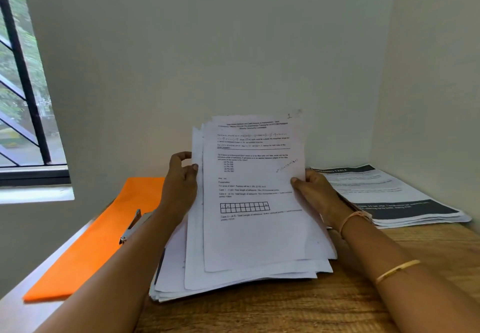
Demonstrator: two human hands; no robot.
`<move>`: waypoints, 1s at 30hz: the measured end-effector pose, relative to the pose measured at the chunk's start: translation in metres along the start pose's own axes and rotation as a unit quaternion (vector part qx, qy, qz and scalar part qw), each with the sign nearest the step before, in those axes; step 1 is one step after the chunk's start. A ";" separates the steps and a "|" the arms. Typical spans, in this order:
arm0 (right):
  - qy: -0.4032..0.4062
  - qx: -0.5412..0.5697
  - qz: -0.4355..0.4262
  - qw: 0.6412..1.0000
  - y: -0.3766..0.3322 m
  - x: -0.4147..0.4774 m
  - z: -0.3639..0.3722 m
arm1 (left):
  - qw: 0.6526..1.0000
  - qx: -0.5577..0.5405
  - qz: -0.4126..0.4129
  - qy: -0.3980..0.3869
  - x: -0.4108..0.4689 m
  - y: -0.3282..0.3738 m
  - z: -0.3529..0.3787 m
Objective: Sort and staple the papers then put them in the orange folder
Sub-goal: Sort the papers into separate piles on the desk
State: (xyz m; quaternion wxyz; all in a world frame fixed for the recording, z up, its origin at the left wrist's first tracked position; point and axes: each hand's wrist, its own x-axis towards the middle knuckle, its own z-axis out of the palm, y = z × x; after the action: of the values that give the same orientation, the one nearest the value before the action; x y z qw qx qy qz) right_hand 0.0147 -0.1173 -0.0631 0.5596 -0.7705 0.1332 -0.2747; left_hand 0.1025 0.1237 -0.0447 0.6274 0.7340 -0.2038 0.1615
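Standing nearly upright over a loose pile point(233, 280) at the centre of the frame, a sheaf of printed papers point(254, 176) was gripped at its left edge by the left hand point(180, 176) and pinched at its right edge by the right hand point(315, 189). The orange folder point(91, 241) was laid flat at the lower left on the wooden table point(311, 312), with a stapler point(133, 224) resting on it. Another stack of printed sheets point(389, 195) was seen at the right.

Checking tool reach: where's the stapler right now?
In the head view, the stapler lies on the orange folder at the left of the desk, just left of the papers and partly hidden behind the left forearm.
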 end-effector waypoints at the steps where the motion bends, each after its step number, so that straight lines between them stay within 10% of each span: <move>1: -0.005 -0.009 -0.001 1.000 0.001 0.000 0.004 | 1.000 -0.006 0.000 -0.005 0.000 0.000 0.000; 9: 0.011 0.023 0.058 0.998 0.000 0.004 0.007 | 1.000 -0.004 -0.002 -0.019 0.003 -0.003 0.000; 19: 0.187 -0.147 -0.004 0.971 0.005 0.013 -0.049 | 0.907 0.398 -0.116 -0.075 0.008 -0.024 -0.016; 30: 0.268 -0.181 0.034 0.945 0.021 0.013 -0.073 | 0.899 0.411 -0.113 -0.099 0.005 -0.013 -0.019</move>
State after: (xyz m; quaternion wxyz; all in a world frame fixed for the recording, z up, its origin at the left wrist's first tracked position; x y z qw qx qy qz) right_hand -0.0150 -0.1887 -0.0626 0.3628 -0.7517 0.3522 -0.4234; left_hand 0.1136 0.1442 -0.0509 0.2602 0.9570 -0.0959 0.0850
